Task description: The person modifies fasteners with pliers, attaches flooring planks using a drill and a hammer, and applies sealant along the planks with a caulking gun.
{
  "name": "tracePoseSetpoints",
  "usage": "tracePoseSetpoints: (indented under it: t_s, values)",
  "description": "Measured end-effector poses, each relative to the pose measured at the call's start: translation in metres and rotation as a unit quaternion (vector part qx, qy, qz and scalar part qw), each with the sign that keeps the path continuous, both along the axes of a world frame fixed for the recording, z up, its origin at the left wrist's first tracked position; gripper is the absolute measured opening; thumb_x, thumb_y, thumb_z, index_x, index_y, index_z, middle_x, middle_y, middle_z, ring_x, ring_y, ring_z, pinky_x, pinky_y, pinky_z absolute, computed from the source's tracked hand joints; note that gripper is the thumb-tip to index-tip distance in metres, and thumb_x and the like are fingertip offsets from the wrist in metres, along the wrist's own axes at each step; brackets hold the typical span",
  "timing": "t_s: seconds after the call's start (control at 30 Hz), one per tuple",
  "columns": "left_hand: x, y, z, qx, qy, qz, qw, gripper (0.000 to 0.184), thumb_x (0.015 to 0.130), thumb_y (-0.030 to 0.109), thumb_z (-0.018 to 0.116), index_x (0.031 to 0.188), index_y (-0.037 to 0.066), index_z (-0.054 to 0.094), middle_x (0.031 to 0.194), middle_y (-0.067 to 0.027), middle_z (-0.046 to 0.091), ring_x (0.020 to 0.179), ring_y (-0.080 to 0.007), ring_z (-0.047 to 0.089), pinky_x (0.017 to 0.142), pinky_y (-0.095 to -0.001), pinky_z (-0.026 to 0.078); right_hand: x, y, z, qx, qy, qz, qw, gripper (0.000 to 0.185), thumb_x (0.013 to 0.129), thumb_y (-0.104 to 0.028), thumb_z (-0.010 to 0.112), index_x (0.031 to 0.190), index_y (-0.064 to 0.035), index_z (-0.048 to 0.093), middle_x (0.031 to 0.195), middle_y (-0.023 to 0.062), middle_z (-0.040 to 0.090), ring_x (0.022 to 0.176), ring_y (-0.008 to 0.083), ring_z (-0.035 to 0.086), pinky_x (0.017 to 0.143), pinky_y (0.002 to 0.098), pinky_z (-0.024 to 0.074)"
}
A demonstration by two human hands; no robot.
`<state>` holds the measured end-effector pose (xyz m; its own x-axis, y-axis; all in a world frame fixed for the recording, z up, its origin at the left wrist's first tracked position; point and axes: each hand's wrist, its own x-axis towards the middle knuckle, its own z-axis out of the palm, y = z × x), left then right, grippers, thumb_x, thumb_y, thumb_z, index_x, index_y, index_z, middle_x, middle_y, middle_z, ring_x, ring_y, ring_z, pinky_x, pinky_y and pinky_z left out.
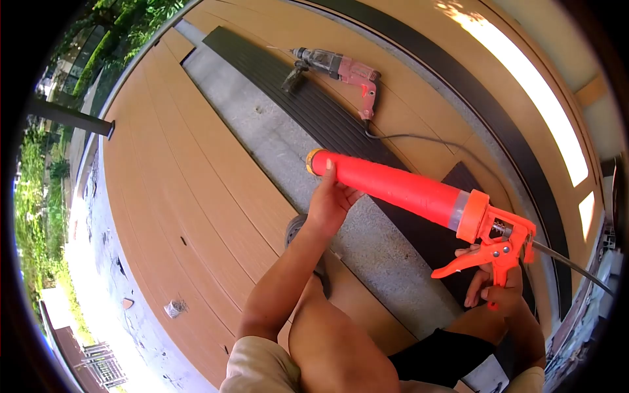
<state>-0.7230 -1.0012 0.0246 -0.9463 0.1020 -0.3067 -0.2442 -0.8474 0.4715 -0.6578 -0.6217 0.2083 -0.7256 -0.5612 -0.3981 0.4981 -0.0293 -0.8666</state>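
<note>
An orange-red caulking gun with a long tube barrel is held slantwise across the middle of the head view. Near its yellowish front cap, my left hand supports the barrel, thumb on top and fingers underneath. My right hand grips the rear handle, its fingers partly hidden behind it and away from the trigger lever. From the back of the gun a metal rod runs out to the right. The barrel's contents cannot be seen.
A red and grey corded drill lies beyond the gun, partly over a dark grooved board. Brown deck boards border a strip of bare concrete. A dark post stands at left. Small debris lies on the boards.
</note>
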Motion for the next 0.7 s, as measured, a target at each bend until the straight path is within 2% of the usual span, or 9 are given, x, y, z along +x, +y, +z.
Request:
tracePoseSetpoints:
  t_s: [0.03, 0.13, 0.17, 0.27, 0.37, 0.43, 0.5, 0.57, 0.7]
  values:
    - [-0.007, -0.016, -0.006, -0.022, -0.035, 0.026, 0.999, 0.056, 0.108, 0.054, 0.053, 0.138, 0.007, 0.058, 0.133, -0.011, 0.069, 0.125, -0.0236, 0.066, 0.109, -0.0423, 0.052, -0.007, -0.022, -0.002, 0.008, -0.005, -0.004, 1.0, 0.091, 0.067, 0.007, 0.053, 0.156, 0.0084, 0.034, 0.149, 0.0289, 0.056, 0.083, 0.0308, 0.077, 0.067, 0.0374, 0.0624]
    - [-0.021, -0.055, -0.026, -0.024, -0.064, 0.043, 0.997, 0.053, 0.107, 0.053, 0.057, 0.136, 0.008, 0.059, 0.132, -0.0093, 0.07, 0.124, -0.0222, 0.066, 0.107, -0.0414, 0.052, -0.027, -0.061, -0.015, 0.036, 0.064, 0.104, 0.992, 0.088, 0.071, 0.003, 0.061, 0.156, 0.0057, 0.04, 0.147, 0.0187, 0.059, 0.124, 0.0253, 0.065, 0.102, 0.0415, 0.0508]
    - [-0.024, -0.076, -0.035, -0.008, -0.063, 0.044, 0.997, 0.052, 0.106, 0.052, 0.059, 0.134, 0.008, 0.06, 0.131, -0.0089, 0.07, 0.123, -0.0218, 0.067, 0.107, -0.0409, 0.053, -0.028, -0.073, -0.026, 0.038, 0.063, 0.099, 0.992, 0.088, 0.071, 0.003, 0.061, 0.156, 0.0057, 0.04, 0.147, 0.0187, 0.059, 0.124, 0.0253, 0.065, 0.102, 0.0415, 0.0508]
    - [-0.03, -0.107, -0.04, -0.001, -0.081, 0.058, 0.995, 0.051, 0.106, 0.05, 0.06, 0.133, 0.006, 0.058, 0.13, -0.0101, 0.069, 0.121, -0.023, 0.067, 0.106, -0.0413, 0.053, -0.015, -0.104, -0.031, 0.177, 0.003, 0.015, 0.984, 0.079, 0.078, -0.011, 0.077, 0.15, 0.0066, 0.048, 0.151, 0.0233, 0.055, 0.145, 0.037, 0.05, 0.124, 0.0502, 0.032]
    - [-0.034, -0.126, -0.059, 0.013, -0.085, 0.066, 0.994, 0.053, 0.107, 0.049, 0.058, 0.136, 0.004, 0.054, 0.134, -0.0118, 0.065, 0.126, -0.0267, 0.062, 0.112, -0.0451, 0.046, -0.027, -0.165, -0.029, 0.031, 0.023, 0.0, 0.999, 0.077, 0.081, -0.009, 0.076, 0.15, 0.0055, 0.048, 0.151, 0.023, 0.056, 0.145, 0.036, 0.05, 0.125, 0.0491, 0.0325]
    - [-0.036, -0.137, -0.068, 0.024, -0.088, 0.073, 0.993, 0.055, 0.108, 0.049, 0.056, 0.14, 0.004, 0.051, 0.138, -0.0131, 0.061, 0.132, -0.0299, 0.056, 0.118, -0.0485, 0.04, -0.014, -0.166, -0.046, 0.063, 0.009, -0.008, 0.998, 0.072, 0.084, -0.009, 0.075, 0.149, 0.0061, 0.049, 0.147, 0.0217, 0.059, 0.142, 0.0352, 0.053, 0.122, 0.0479, 0.0362]
    - [-0.04, -0.146, -0.065, 0.022, -0.086, 0.106, 0.99, 0.053, 0.107, 0.048, 0.059, 0.134, 0.002, 0.056, 0.128, -0.0115, 0.068, 0.119, -0.0255, 0.067, 0.106, -0.0432, 0.052, -0.005, -0.164, -0.05, 0.176, -0.076, -0.033, 0.981, 0.062, 0.088, -0.006, 0.07, 0.146, 0.0021, 0.053, 0.14, 0.0177, 0.064, 0.133, 0.0266, 0.058, 0.113, 0.0438, 0.0435]
    - [-0.041, -0.153, -0.066, 0.03, -0.095, 0.114, 0.989, 0.053, 0.107, 0.048, 0.058, 0.134, 0.002, 0.056, 0.128, -0.0116, 0.068, 0.119, -0.026, 0.067, 0.106, -0.0434, 0.052, 0.001, -0.173, -0.051, 0.254, -0.113, -0.063, 0.959, 0.052, 0.092, -0.006, 0.067, 0.143, 0.0002, 0.057, 0.134, 0.0139, 0.068, 0.119, 0.0202, 0.065, 0.103, 0.038, 0.0512]
    - [-0.043, -0.173, -0.074, 0.065, -0.077, 0.111, 0.989, 0.046, 0.108, 0.043, 0.057, 0.138, 0.007, 0.054, 0.131, -0.0103, 0.065, 0.126, -0.0268, 0.06, 0.113, -0.0448, 0.044, -0.035, -0.229, -0.032, 0.211, 0.014, -0.009, 0.977, 0.043, 0.093, -0.004, 0.065, 0.136, 0.0009, 0.064, 0.131, 0.0099, 0.07, 0.116, 0.0202, 0.066, 0.098, 0.0352, 0.0532]
